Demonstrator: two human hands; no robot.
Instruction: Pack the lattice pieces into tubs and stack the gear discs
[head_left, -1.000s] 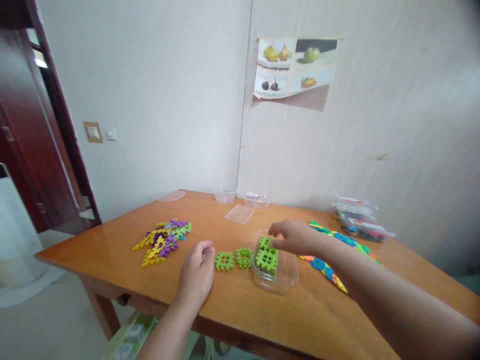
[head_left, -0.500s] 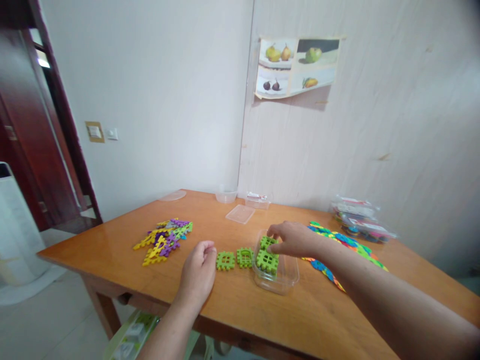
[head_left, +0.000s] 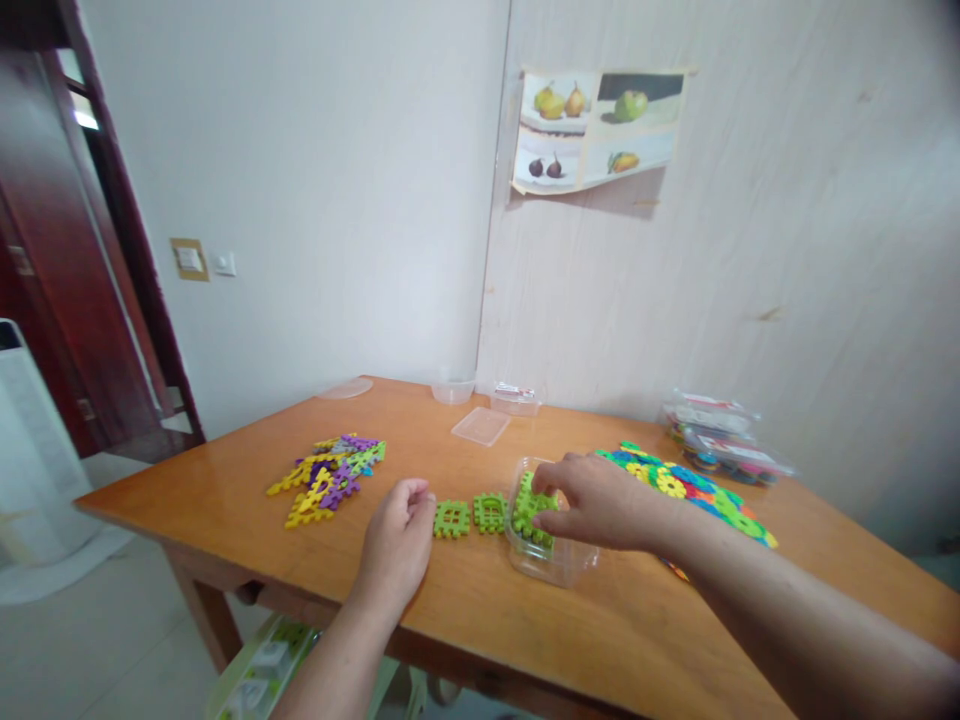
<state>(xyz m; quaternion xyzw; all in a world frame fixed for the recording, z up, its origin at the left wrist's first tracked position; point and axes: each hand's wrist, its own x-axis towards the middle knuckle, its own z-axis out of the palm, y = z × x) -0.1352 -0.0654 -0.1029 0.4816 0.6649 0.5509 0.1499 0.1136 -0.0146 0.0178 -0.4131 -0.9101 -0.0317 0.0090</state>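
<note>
My right hand [head_left: 596, 500] reaches over a clear plastic tub [head_left: 551, 565], fingers curled down onto the green waffle-shaped pieces [head_left: 530, 515] stacked inside it. My left hand [head_left: 396, 545] rests on the wooden table [head_left: 525, 630] with fingers loosely curled, holding nothing, its knuckles just left of a green piece [head_left: 451, 519]. A second green piece [head_left: 490, 511] lies between that one and the tub.
A heap of yellow, purple and green pieces [head_left: 328, 474] lies at the left. Colourful flower-shaped pieces [head_left: 697, 488] spread at the right, with filled clear boxes [head_left: 720, 435] behind. A flat lid [head_left: 480, 426] and small clear containers [head_left: 451, 390] stand near the wall.
My right hand has lowered and drawn nearer over the tub, covering more of the green pieces inside. My left hand has stayed in place.
</note>
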